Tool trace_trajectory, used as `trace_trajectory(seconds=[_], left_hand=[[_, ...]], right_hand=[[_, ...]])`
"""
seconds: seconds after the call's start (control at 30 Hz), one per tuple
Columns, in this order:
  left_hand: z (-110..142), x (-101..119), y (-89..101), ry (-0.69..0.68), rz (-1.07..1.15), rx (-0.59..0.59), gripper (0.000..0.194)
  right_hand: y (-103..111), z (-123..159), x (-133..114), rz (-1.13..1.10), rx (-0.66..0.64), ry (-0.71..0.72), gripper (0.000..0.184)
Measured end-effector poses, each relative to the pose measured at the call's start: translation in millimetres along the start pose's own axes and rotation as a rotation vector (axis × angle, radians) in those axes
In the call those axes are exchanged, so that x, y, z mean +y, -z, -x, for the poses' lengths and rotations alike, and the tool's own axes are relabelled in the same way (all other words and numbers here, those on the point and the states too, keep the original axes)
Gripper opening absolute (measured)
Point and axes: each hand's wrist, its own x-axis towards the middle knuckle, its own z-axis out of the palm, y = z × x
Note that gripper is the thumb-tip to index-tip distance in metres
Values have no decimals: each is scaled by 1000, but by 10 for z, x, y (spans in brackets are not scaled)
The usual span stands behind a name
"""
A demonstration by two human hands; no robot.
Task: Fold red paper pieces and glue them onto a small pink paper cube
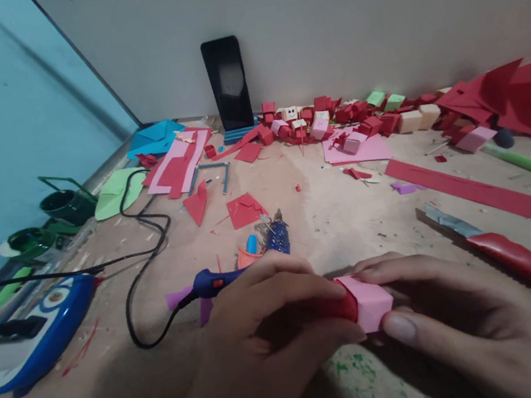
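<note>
Desk (318, 218), lower centre | left fingers (284, 289) clasp red piece (341, 305), right fingers (440, 337) pinch pink paper box (374, 304) | likely fitting; wants steady alignment

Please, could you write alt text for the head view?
The left hand and right hand hold a small pink-and-red paper piece above a cluttered table. Around them are a blue corded tool, a red-handled knife, paper cubes and a propped-up black phone.
</note>
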Motion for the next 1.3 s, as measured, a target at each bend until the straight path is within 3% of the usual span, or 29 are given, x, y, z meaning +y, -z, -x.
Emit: trace_trajectory(seconds=[0.2,0.3,0.47,0.63,0.93,1.07,1.3], left_hand=[[-14,-49,81,-112,-113,-54,29],[-35,-66,132,-215,-233,-109,28],[-43,-76,155,-332,-218,-164,28],[-6,-100,134,-345,-233,-187,38],[-41,-95,115,-317,-160,-188,18],[-55,-63,137,-305,-130,-208,23],[-60,-45,183,-324,-165,-218,28]], right_hand=[[-67,55,-33,-277,50,-214,24],[-44,56,-23,-235,18,-211,23],[33,19,31,-149,-37,-150,24],[96,-3,74,-89,-138,-133,23],[132,-37,63,4,-178,-73,23],[128,-50,48,-52,-204,-99,23],[49,-18,-81,-215,-130,-220,25]])
